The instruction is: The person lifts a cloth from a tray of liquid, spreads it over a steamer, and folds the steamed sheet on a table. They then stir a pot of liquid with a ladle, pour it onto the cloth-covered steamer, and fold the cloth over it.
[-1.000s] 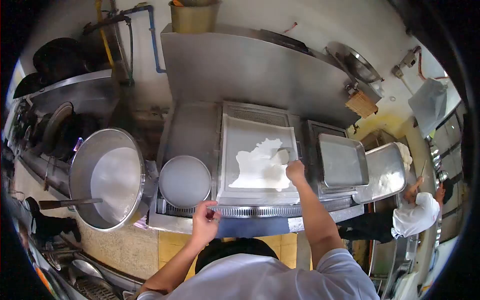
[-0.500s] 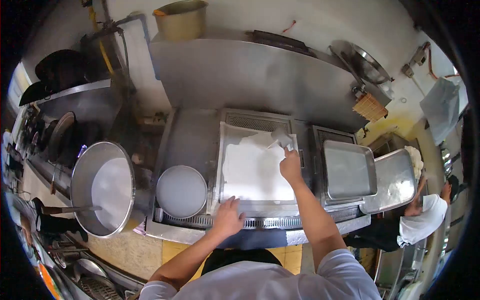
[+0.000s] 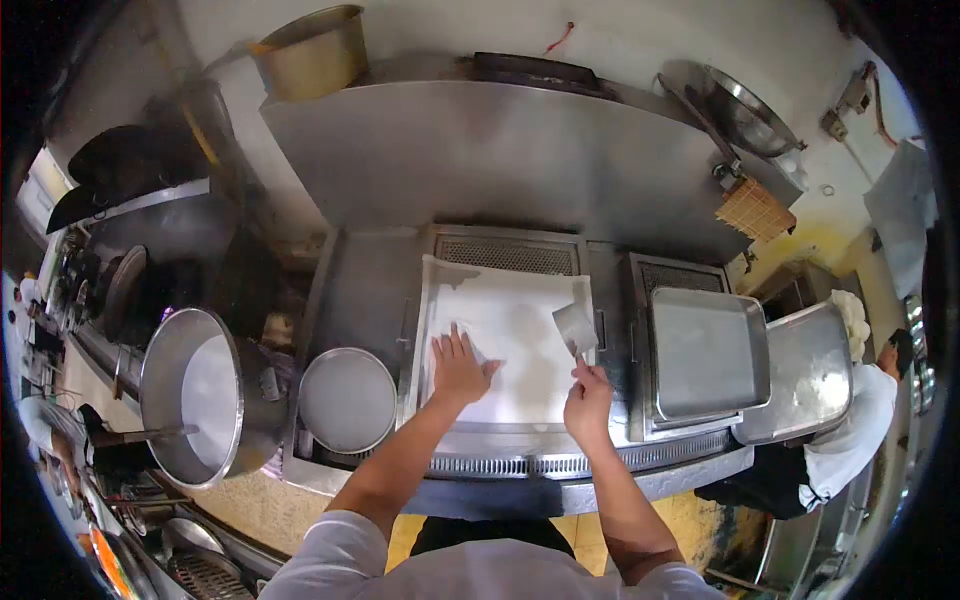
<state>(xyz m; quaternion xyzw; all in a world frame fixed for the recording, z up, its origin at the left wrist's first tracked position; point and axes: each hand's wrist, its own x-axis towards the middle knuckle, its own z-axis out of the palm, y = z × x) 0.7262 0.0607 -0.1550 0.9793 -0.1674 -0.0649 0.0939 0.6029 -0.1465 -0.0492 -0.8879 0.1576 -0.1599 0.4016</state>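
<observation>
A white sheet (image 3: 520, 300) lies spread over the middle steamer on the steel counter, with wet-looking patches along its far edge. My left hand (image 3: 462, 370) rests over the left part of this sheet, fingers stretched out and thumb spread. In my right hand (image 3: 588, 400) is the handle of a flat metal scraper (image 3: 574, 326), gripped by closed fingers. The scraper's wide blade points away from me, over the sheet's right edge. Left of the sheet sits a round container of whitish liquid (image 3: 347, 402).
A large pot (image 3: 240, 400) with white liquid and a ladle handle stands at left. To the right are a rectangular metal tray (image 3: 762, 350) and another tray (image 3: 800, 390). A co-worker (image 3: 850, 440) in a white shirt is at far right. A steel backsplash (image 3: 450, 160) rises behind.
My left hand has moved forward from the near edge onto the white sheet. My right hand has drawn back toward me with the scraper, which has come down from the sheet's far edge.
</observation>
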